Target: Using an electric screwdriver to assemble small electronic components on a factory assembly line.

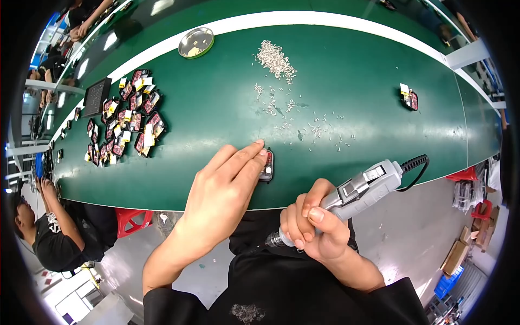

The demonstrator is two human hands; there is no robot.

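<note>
Left hand (227, 187) flat, fingers (254, 154) extended, pressing small dark rectangular part (267, 167) on green surface (352, 92); right hand (314, 227) fingers closed around grey electric screwdriver (357, 189); loose silver screws (275, 58) beyond

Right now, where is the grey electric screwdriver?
In the head view, the grey electric screwdriver is in the right hand, at the green table's near edge, right of the left hand.

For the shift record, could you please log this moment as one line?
left hand: fingers on small dark part | right hand: holds grey electric screwdriver | green belt: loose screws, pile of parts
</note>
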